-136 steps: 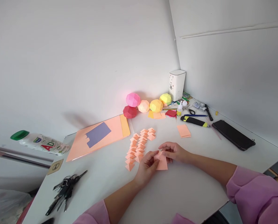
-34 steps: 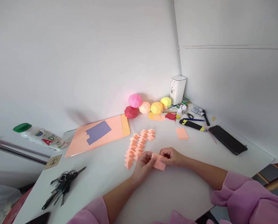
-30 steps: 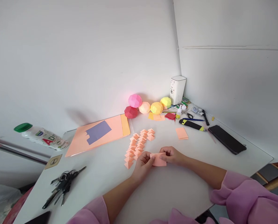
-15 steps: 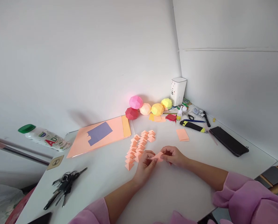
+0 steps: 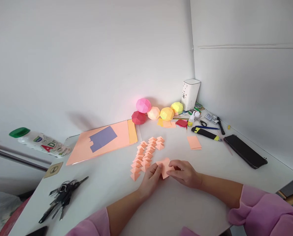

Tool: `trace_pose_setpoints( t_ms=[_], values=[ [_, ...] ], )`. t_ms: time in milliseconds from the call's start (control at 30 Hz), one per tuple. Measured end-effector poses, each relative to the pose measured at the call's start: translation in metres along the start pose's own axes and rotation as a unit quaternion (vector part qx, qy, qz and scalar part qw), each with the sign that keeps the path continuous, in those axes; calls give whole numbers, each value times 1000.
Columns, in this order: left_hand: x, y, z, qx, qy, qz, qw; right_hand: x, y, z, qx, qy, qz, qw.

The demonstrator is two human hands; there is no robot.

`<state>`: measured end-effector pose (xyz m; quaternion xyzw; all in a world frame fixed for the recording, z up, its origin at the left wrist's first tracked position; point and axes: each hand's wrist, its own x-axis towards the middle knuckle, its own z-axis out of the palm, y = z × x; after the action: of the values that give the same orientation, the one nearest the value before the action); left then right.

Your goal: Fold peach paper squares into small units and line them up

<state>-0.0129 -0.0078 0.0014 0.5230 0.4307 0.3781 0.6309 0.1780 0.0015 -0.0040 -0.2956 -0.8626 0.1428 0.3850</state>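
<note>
A small peach piece of paper (image 5: 164,167) with creases is held up off the white table. My left hand (image 5: 150,179) pinches its left side, thumb on top. My right hand (image 5: 185,173) has its thumb and fingers at the right edge of the same paper, fingers curled over it. Just to the left stand rows of several small folded peach paper pieces (image 5: 146,155) with pointed tops. To the right of the hands, a small stack of flat peach paper rectangles (image 5: 194,143) lies on the table.
At the back sit faceted paper balls, among them a pink one (image 5: 143,105) and a red one (image 5: 138,118). Peach sheets (image 5: 121,139) carry a purple paper (image 5: 103,138). Keys (image 5: 64,196) and a bottle (image 5: 41,142) are left; a utility knife (image 5: 206,133) and black phone (image 5: 246,151) right.
The peach paper has turned from nearly edge-on to facing up, opened flatter. My right hand has shifted slightly lower along its right edge. The whole view has moved a little.
</note>
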Motion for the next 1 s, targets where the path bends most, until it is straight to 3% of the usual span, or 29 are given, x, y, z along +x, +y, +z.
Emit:
trace_pose_setpoints(
  t_ms=[100,267,400,533,1000],
  values=[
    [1,0,1,-16,-12,-1,1000,2,-4,-1,-4,17,8,1000],
    [1,2,3,-13,-28,-5,1000,9,-7,-6,94,26,109,989],
    [0,6,4,1,-32,0,999,9,-5,-3,223,-10,203,953],
    [-3,8,3,4,-58,11,998,10,-7,0,291,-6,265,920],
    [-2,5,3,-11,-59,1,998,13,-17,-3,359,10,346,867]
  ],
)
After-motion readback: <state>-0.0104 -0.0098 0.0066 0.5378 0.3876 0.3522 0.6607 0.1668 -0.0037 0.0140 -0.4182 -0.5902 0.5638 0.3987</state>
